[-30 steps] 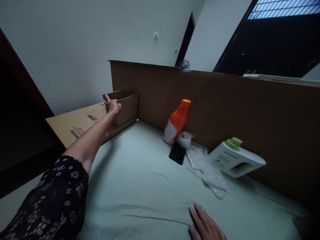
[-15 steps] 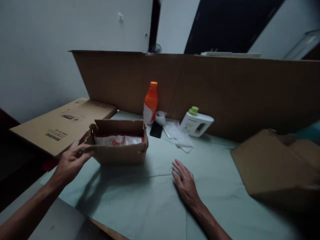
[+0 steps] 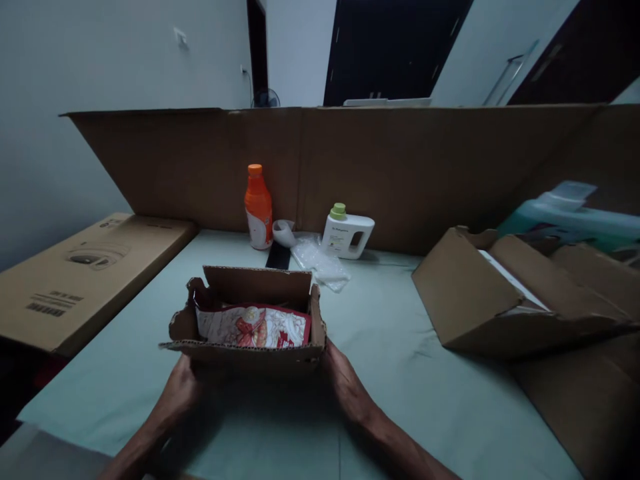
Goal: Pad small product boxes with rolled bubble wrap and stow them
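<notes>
An open cardboard box with ragged edges is between my hands, over the near part of the table. Inside it lies a white and red printed packet. My left hand grips the box at its lower left side, and my right hand presses along its right end. Most fingers of both hands are hidden behind or under the cardboard. Whether the box's bottom touches the cloth, I cannot tell.
Behind stand an orange bottle and a white jug with a green cap, near a tape roll, a dark phone and clear plastic wrap. A flat carton lies left; another open box stands right. A cardboard wall closes the back.
My right hand has come from the open tabletop to the box's right end. The box is nearer to me, and my left hand has shifted lower on it. The view has turned right.
</notes>
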Demonstrator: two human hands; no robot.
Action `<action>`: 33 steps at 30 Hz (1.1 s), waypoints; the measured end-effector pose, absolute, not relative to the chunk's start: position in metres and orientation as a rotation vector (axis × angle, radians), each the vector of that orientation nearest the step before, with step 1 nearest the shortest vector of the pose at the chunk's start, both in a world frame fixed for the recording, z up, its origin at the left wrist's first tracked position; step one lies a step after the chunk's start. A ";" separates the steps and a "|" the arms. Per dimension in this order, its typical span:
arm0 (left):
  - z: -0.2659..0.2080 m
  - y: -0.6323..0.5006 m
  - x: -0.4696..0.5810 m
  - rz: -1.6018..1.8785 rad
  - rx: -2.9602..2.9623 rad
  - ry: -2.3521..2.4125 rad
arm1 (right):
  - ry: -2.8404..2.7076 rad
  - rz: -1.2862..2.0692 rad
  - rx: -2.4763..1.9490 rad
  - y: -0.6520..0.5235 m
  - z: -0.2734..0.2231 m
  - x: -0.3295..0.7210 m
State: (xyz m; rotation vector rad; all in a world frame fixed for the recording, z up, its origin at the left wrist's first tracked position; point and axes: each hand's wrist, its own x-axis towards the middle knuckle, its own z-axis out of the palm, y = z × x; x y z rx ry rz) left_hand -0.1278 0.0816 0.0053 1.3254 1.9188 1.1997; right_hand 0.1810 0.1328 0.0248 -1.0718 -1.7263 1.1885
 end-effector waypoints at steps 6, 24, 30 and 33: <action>0.014 0.144 -0.108 1.268 1.221 1.769 | -1.752 1.066 -1.055 0.192 0.024 0.181; -0.022 0.166 -0.109 1.258 1.292 1.879 | -2.280 0.037 -1.131 0.430 0.082 0.126; -0.016 0.167 -0.112 1.269 1.292 1.749 | -2.058 -0.353 -1.151 0.282 0.064 0.261; -0.018 0.165 -0.115 1.271 1.271 1.745 | -2.171 -0.391 -1.123 0.189 0.030 0.297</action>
